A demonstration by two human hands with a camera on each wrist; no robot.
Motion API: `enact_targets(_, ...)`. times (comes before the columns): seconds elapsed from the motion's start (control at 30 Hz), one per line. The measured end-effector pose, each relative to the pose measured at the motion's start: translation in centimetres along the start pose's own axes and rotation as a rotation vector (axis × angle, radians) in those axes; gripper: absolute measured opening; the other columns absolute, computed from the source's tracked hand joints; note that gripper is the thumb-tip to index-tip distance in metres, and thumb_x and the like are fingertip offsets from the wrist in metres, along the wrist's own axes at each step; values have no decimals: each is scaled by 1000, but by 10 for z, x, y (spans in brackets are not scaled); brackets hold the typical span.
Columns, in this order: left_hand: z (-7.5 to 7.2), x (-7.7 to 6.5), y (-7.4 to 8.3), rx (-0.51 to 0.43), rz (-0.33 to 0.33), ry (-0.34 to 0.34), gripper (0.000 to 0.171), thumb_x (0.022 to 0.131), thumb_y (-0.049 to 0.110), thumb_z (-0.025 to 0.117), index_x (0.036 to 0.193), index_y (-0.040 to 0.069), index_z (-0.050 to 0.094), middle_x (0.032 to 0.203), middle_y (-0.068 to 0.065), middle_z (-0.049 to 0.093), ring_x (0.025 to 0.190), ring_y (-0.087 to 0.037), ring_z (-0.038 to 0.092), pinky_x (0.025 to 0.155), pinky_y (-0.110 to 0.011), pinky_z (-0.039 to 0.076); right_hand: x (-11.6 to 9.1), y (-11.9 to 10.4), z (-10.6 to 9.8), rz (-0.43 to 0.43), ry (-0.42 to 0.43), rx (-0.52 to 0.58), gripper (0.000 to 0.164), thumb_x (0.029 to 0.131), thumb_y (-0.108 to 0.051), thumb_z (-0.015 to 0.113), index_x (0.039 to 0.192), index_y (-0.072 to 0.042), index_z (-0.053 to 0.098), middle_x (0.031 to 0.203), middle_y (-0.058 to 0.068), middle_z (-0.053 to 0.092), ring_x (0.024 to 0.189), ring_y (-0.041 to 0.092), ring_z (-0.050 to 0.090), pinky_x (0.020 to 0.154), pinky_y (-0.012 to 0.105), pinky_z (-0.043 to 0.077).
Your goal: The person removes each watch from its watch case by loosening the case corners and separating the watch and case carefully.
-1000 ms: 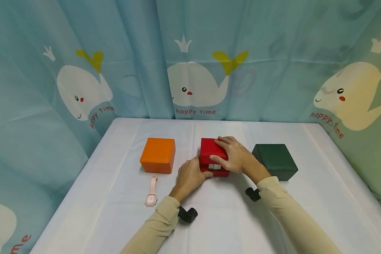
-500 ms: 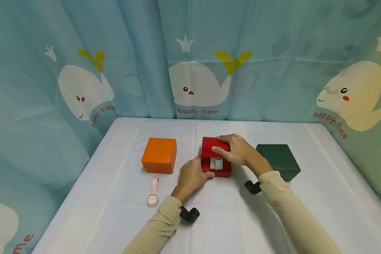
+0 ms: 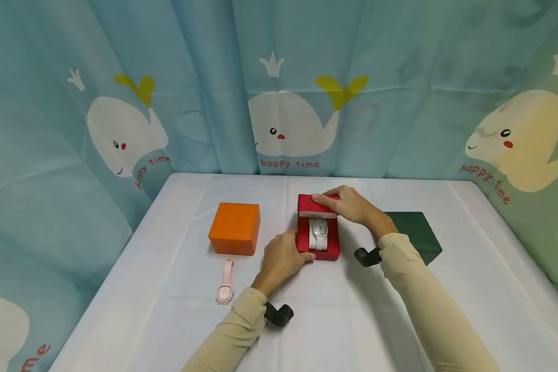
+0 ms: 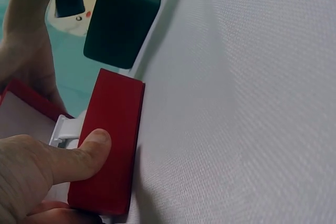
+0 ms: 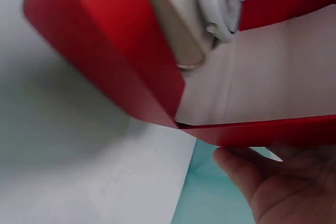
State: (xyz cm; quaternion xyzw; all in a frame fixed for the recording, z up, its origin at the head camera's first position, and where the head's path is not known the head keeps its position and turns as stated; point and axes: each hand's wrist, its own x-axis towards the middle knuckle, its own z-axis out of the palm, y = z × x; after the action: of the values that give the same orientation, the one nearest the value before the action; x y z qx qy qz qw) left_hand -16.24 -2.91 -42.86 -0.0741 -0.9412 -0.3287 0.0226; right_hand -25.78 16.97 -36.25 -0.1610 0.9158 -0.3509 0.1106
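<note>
In the head view a red watch box [image 3: 331,255] stands with its lid [image 3: 305,203] raised. Inside sits a white watch [image 3: 320,228] wrapped on a pale cushion. My left hand [image 3: 281,257] grips the base at its front left corner, the thumb [image 4: 94,153] lying on the front wall in the left wrist view. My right hand [image 3: 351,205] holds the lid at its right side, thumb along the top edge. Its fingers are partly hidden behind the lid, also in the right wrist view. A pink watch [image 3: 225,289] lies flat to the left.
A shut orange box [image 3: 234,225] stands left of the red one, just behind the pink watch. On the right is a shut dark green box [image 3: 414,232], partly covered by my right forearm. All rest on a white tabletop [image 3: 167,289] with a blue curtain [image 3: 204,103] behind.
The red lid has swung up and back, lifted by my right hand, which moved away from me. The white watch has come into view. My left hand stays on the base.
</note>
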Motion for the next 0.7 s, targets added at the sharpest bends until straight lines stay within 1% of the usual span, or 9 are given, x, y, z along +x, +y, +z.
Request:
enact_targets(0.07,0,0,0,5,-6,1,65,73,33,94,123,2,66,97,-10,72,85,-26,66,72,-40,53,3,0,-2,21,7,48,72,95,-63,56,133,-3,67,115,14,69,110,30,59,94,51,49)
enact_targets(0.13,0,1,1,13,-13,2,67,73,34,94,124,2,66,97,-10,72,85,-26,67,71,-41,53,5,-1,-3,47,12,109,69,95,-63,57,129,-4,69,105,12,70,101,29,61,90,49,48)
enact_targets(0.2,0,1,1,18,-18,4,69,73,35,94,126,2,65,98,-11,72,85,-28,67,72,-42,53,8,-2,-3,79,24,172,69,94,-64,57,127,-5,68,103,13,68,97,29,61,90,48,46)
enact_targets(0.3,1,1,2,25,-24,6,73,73,35,94,130,1,64,102,-14,73,88,-30,68,74,-44,53,10,-2,-2,132,65,264,70,91,-66,60,123,-4,63,107,15,64,100,28,57,91,46,43)
enact_targets(0.43,1,1,3,39,-31,10,77,73,35,94,134,0,63,109,-17,72,93,-34,68,77,-46,54,11,-2,2,184,153,381,72,89,-67,64,111,2,63,106,20,62,99,29,55,89,46,43)
enact_targets(0.47,1,1,3,43,-31,8,77,73,35,94,134,0,63,110,-17,72,94,-34,69,78,-47,54,12,-3,3,193,172,405,71,89,-67,65,109,2,64,107,20,61,101,28,55,89,46,44)
enact_targets(0.57,1,1,3,56,-31,10,78,73,36,94,134,-1,63,111,-18,72,95,-35,69,79,-47,54,14,-5,5,215,196,461,71,89,-66,65,114,0,64,115,19,61,108,29,53,94,49,46)
enact_targets(0.7,1,1,2,63,-28,4,79,73,37,93,135,-1,62,111,-18,72,95,-34,69,79,-46,55,17,-7,4,258,178,502,75,89,-66,64,127,-2,59,127,17,58,120,31,51,101,54,45)
